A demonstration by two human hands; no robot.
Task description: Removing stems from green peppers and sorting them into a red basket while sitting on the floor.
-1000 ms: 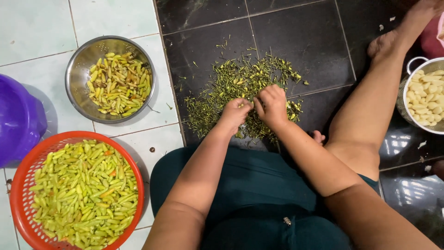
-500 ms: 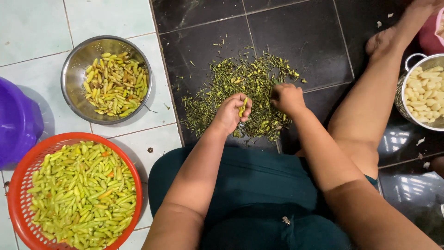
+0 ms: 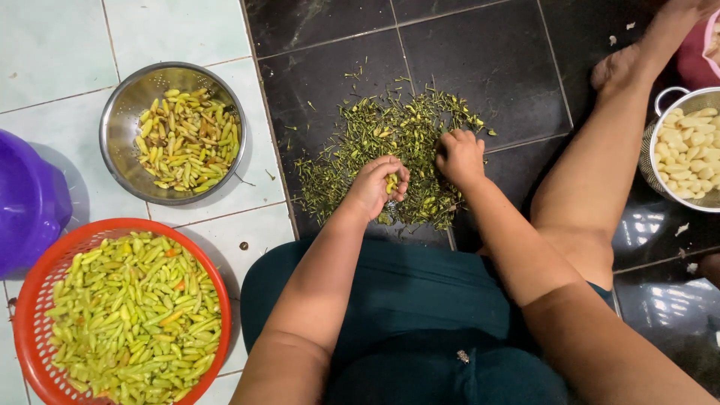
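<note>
In the head view, a few pale chillies [image 3: 391, 182] are clasped in the curled fingers of the left hand [image 3: 377, 187]. The right hand [image 3: 460, 155], separated from it since a second ago, is pressed closed-fisted onto the stem pile [image 3: 390, 142] on the dark floor tiles [image 3: 480, 60], seemingly gathering more.

Single head-worn view, looking steeply down from close above the lap onto the tiled floor [image 3: 180, 30]; forearms entering from the bottom edge, bowls at the margins.
</note>
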